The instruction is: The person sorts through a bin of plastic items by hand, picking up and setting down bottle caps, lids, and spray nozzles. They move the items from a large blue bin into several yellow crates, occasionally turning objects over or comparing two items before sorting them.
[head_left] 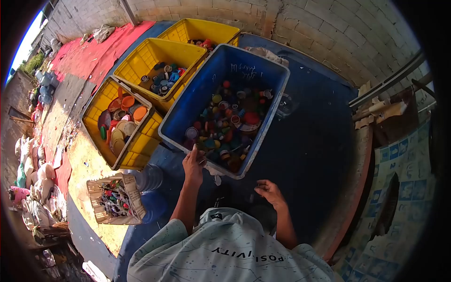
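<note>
A large blue bin (256,63) stands tilted in view before me, with many small plastic bottle caps (228,117) of mixed colours in its bottom. My left hand (193,167) is at the bin's near rim, thumb up over the edge and fingers curled just outside it. Right of the bin's near corner, my right hand (270,192) hovers apart from it. Its fingers are bent loosely, with a gap between thumb and forefinger, and I see nothing held there.
Yellow crates (120,70) with sorted caps and lids stand to the left and behind. A beige crate (134,190) of small pieces sits lower left, beside a clear blue water jug (151,177). A block wall (324,28) closes the back; sacks (42,188) lie far left.
</note>
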